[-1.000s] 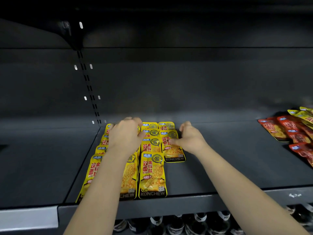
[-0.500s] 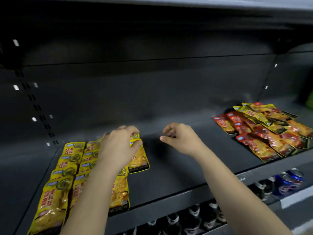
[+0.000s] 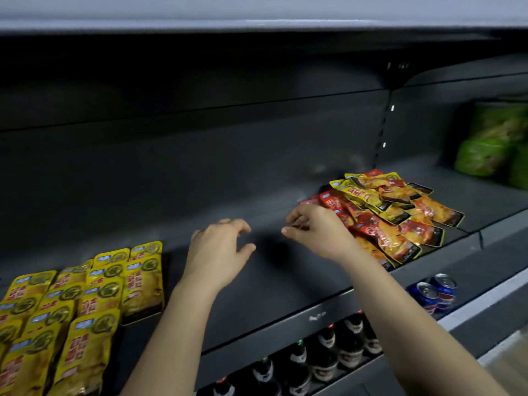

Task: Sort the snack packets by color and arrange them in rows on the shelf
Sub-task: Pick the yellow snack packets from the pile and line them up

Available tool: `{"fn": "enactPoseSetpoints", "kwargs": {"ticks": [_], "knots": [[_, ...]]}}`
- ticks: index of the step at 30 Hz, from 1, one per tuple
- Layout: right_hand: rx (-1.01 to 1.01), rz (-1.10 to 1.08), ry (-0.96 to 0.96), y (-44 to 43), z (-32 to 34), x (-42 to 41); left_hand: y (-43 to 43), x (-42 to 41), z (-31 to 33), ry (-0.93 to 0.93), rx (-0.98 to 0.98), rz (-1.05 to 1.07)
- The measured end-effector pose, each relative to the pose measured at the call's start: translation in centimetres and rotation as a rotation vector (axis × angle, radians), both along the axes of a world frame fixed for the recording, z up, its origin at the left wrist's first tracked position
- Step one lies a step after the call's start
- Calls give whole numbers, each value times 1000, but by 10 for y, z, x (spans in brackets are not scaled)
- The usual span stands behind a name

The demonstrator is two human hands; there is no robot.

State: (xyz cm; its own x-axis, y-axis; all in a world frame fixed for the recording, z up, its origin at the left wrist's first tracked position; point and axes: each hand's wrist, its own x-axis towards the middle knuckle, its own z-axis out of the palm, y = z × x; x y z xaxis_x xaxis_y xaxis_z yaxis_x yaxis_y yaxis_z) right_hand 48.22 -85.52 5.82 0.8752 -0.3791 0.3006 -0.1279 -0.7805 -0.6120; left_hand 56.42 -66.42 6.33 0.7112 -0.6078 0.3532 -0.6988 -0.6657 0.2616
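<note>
Yellow side is judged mostly done: the flat yellow foil snack packets (image 3: 85,304) are laid overlapping in roughly four columns at lower left of frame, on the dark grey metal shelf (image 3: 285,284). Still to be done: the loose heap of red and yellow foil packets (image 3: 394,221) right of centre is unsorted, colours mixed and lying at odd angles. No red row is seen started, and yellow ones are still to be pulled from the heap. The left hand (image 3: 218,252) is held over the shelf just right of the yellow columns, fingers loosely curved, thumb apart, nothing held. The right hand (image 3: 317,232) is placed at the heap's left edge, fingers curled, thumb and forefinger close together. Whether a packet edge is pinched cannot be told, as the tips are blurred. The tier below, at bottom centre, is stocked with dark glass bottles (image 3: 323,358) and blue drink cans (image 3: 434,292). Blurred green bags (image 3: 491,141) are stacked in the next bay, upper right.
</note>
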Motion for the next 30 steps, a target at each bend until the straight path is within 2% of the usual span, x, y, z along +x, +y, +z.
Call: {"fn": "enactPoseSetpoints", "kwargs": {"ticks": [14,22,30], "knots": [[-48,-59,-25,-166,8,-43,-154,-38,-2,47,7,1],[-22,-67,-15,-209,-2,-49,-194,-43,-6,60,40,46],[-17,-141,-7,-233,-5,-53,-234,-37,-3,37,118,5]]}}
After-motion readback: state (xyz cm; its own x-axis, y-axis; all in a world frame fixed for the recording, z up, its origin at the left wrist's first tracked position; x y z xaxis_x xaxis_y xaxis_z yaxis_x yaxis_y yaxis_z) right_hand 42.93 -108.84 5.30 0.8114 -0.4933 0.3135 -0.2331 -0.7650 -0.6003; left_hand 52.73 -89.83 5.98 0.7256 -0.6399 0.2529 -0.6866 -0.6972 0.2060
